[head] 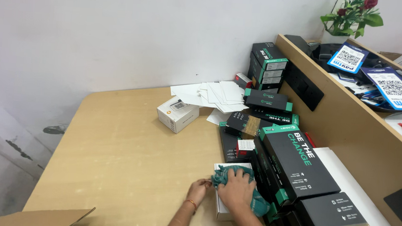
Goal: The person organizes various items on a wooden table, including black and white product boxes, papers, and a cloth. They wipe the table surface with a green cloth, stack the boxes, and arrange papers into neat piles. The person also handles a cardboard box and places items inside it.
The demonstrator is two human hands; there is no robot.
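Now your right hand (236, 192) presses flat on a green cloth (234, 176) over a white box (222, 210) at the near tabletop (127, 159) edge, and your left hand (198, 189) pinches the cloth's corner. The wiping looks only begun. Just beside, black boxes (296, 162) crowd the right; farther away lie white cards (216, 96) and a small white box (177, 113).

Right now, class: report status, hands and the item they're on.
Right hand pressing teal cloth onto white box. Left hand pinching cloth's edge. Black boxes crowd the right side.
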